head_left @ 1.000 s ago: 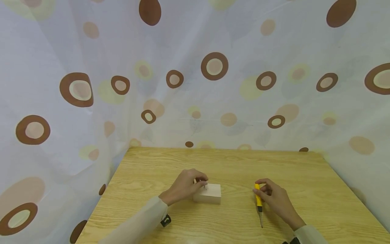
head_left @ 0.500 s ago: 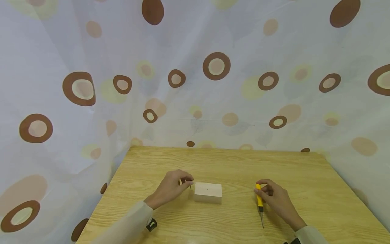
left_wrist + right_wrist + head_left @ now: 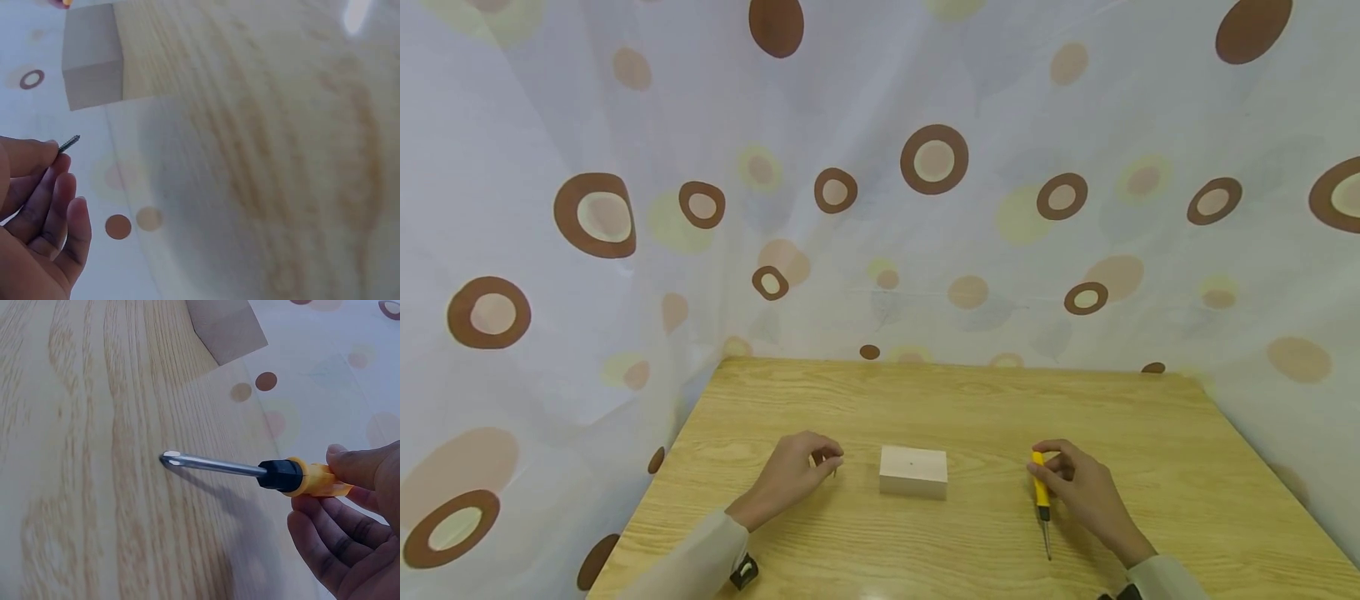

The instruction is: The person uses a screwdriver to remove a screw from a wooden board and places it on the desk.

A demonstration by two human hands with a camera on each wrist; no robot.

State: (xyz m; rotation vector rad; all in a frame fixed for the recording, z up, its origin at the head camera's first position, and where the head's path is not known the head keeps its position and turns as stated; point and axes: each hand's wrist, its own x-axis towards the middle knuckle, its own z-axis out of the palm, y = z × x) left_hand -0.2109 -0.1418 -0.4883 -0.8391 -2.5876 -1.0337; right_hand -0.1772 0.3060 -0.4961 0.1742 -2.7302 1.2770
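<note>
A small metal screw (image 3: 69,144) is pinched between the thumb and index finger of my left hand (image 3: 792,468), its tip pointing away from the fingers. This hand is over the table, left of a pale wooden block (image 3: 913,472). The block lies flat and has a small dark hole in its top face. To its right, my right hand (image 3: 1078,489) grips a screwdriver (image 3: 1042,493) by its yellow handle. In the right wrist view, the black collar (image 3: 279,475) and silver shaft (image 3: 215,465) extend from the fingers, with the tip close over the table.
A wood-grain table (image 3: 970,550) carries the block and lies beneath both hands. Behind it and along both sides hangs a white curtain (image 3: 880,100) with brown, yellow and peach circles. A black band (image 3: 744,572) is at the left wrist.
My left hand has lifted the screw from the top of the block and moved left with it, uncovering the hole. My right hand holds the screwdriver in nearly the same place.
</note>
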